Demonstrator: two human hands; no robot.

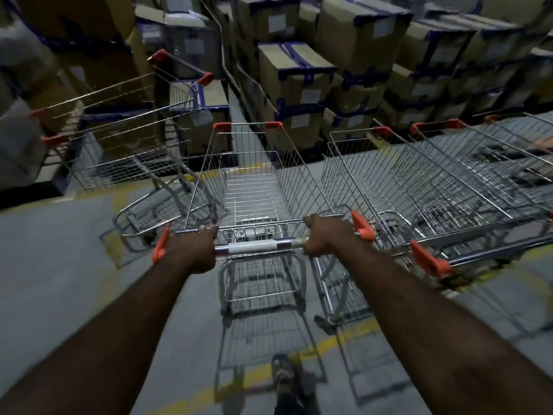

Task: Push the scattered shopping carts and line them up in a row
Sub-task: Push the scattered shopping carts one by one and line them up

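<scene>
Grip locked: left hand and right hand curl round the handlebar of the middle shopping cart, basket ahead; neighbouring cart just beside the right hand, angled cart beyond the left.

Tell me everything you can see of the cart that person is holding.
The cart is an empty silver wire basket on a metal frame, upright on the grey floor. Orange caps mark its corners. Its handle is a shiny bar with a white band mid-way; the left hand and right hand grip its two ends. It points toward stacked boxes, close beside another cart on its right.
</scene>
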